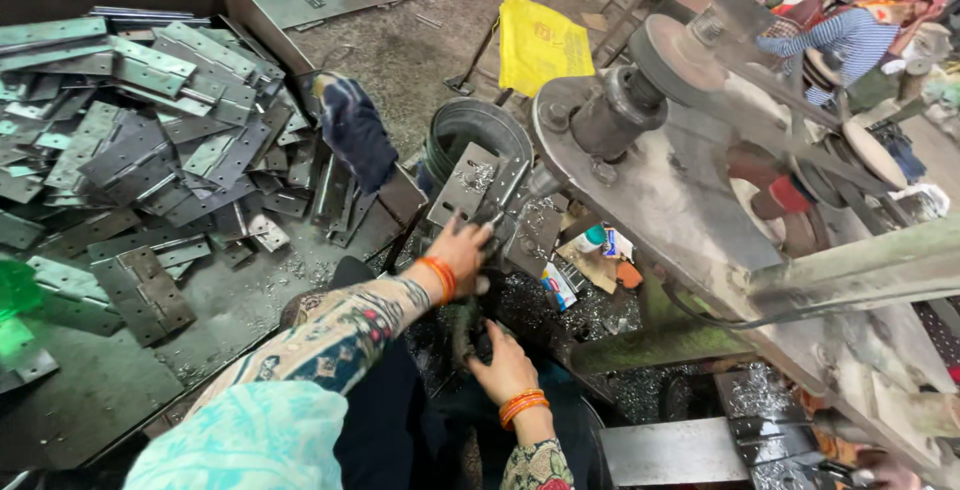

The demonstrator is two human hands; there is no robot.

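steel hinge plate (497,193) sits under the press, my left hand (458,250) clenched on its near edge. my right hand (503,362) grips a dark lever (466,335) below; best i keep fingertips clear and the plate flat.

Hands at a belt-driven machine beside a tray of metal hinges

The left hand (462,248) grips a flat hinge plate (497,195) at the machine (640,165); the right hand (503,360) holds a dark lever (465,328) just below it. Left of the machine lies a hinge pile (150,140); behind it, a yellow bag (542,45).
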